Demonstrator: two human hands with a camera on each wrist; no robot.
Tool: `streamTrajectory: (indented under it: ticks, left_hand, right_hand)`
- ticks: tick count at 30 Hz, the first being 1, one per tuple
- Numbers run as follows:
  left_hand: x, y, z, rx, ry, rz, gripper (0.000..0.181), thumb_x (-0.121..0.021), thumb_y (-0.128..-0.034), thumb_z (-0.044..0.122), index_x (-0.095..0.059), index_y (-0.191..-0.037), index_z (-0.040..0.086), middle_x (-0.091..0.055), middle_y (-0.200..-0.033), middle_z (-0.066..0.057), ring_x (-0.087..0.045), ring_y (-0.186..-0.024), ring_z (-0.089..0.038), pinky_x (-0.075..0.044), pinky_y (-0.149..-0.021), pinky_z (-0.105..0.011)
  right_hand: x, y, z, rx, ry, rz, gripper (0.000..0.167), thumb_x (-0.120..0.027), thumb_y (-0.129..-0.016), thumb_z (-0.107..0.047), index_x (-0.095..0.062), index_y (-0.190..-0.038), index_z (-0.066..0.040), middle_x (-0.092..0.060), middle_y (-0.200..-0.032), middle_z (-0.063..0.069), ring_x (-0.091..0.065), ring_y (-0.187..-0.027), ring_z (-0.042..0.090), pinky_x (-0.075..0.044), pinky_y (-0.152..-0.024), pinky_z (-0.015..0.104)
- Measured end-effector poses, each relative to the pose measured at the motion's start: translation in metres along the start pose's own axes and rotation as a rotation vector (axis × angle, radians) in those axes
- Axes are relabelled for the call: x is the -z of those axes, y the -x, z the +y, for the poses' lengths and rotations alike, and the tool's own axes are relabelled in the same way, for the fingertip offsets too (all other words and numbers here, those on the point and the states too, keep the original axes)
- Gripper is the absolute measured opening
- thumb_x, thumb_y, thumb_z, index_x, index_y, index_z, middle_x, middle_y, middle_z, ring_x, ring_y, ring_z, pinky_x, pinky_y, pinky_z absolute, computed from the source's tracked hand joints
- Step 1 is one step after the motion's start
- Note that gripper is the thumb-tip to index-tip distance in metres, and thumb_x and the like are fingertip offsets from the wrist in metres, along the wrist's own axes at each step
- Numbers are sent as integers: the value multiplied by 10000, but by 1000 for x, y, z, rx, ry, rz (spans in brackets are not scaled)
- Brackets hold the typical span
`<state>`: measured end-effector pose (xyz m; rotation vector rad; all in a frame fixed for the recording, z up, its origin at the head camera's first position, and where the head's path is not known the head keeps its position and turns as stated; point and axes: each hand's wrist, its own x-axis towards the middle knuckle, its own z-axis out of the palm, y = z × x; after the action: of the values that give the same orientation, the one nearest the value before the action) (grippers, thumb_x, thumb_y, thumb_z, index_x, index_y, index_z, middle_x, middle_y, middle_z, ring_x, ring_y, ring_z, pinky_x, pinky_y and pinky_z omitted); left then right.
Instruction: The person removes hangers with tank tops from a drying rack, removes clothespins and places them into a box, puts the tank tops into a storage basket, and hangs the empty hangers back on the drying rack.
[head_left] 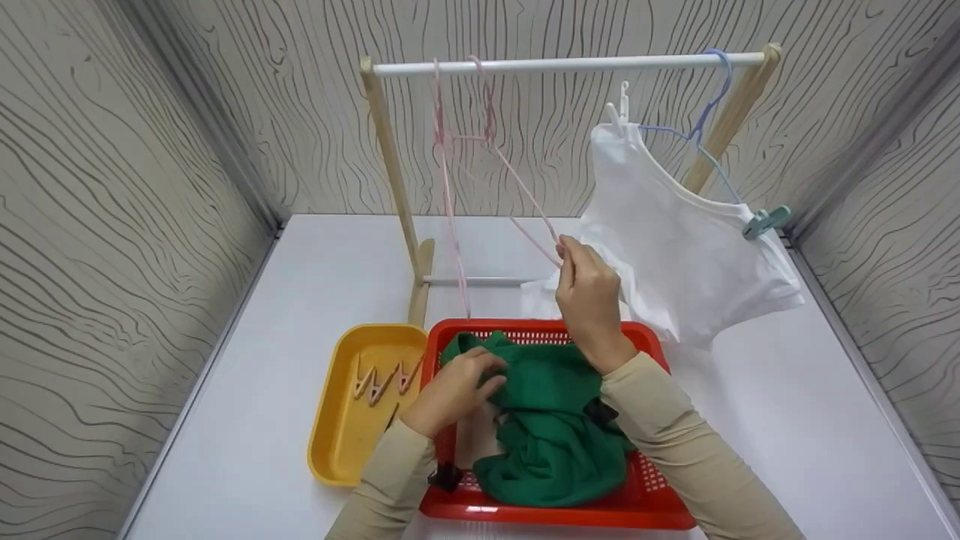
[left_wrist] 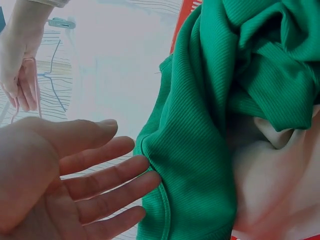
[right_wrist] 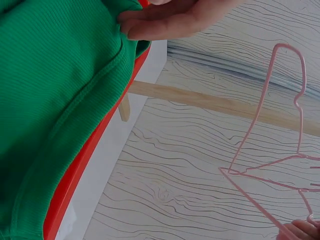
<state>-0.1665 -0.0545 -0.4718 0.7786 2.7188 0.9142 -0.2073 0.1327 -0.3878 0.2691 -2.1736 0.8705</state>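
Head view — right hand (head_left: 591,294) pinches pink hanger (head_left: 525,187).

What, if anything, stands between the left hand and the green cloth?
Nothing visible does: the left hand is at the edge of the green cloth in the red basket; whether it touches is unclear.

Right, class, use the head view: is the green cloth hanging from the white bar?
No, the green cloth lies bunched in the red basket, below the white bar.
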Motion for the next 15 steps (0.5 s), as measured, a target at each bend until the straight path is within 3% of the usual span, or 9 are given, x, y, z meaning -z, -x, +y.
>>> streamTrajectory:
  ticks: [10,15]
  left_hand:
    - [-1,-2,2,13,-11,-13,305,-572,-968,251,-631,-1214,81,-644,-1225,-84,-636,-1098,-214,-538,-992,-374]
    - [-2,-2,1,17,-2,-18,303,-572,-968,250,-631,-1215,84,-640,-1236,-81,-631,-1102,-213,-534,-1000,-379]
  right_hand:
    - [3,8,3,43,7,-128,193,-604,-918,-31,-666,-1063,81,-719,-948,220,-713,-827,308,-603,-775,401]
    - [4,9,6,38,26,-150,183,-612,-907,-14,-669,-1055,78,-723,-959,218,-714,-854,315,-600,-800,415]
